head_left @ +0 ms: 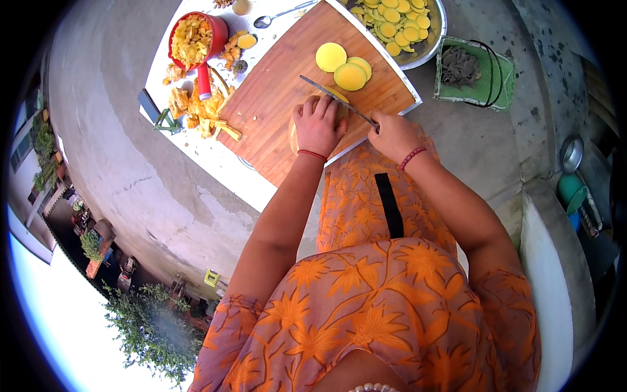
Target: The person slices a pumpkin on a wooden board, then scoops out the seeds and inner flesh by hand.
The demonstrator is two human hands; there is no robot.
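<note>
On a wooden cutting board (268, 85), my left hand (318, 127) presses down on a piece of squash with tan rind (293, 138), its fingers curled over the top. Most of that piece is hidden under the hand. My right hand (396, 137) grips a knife (349, 104) by its handle. The blade slants up and left, just beyond my left fingertips, against a yellow cut face (339, 95) of the squash. Farther up the board lie a few round yellow slices (331, 57), two of them overlapping.
A metal bowl (431, 46) of yellow slices stands at the far right, beside a green bucket (444, 91) holding something dark grey. To the left are a red saucepan (204, 81) filled with orange-yellow scraps, loose peelings (212, 108) and a spoon (262, 21) on a white tabletop (228, 173).
</note>
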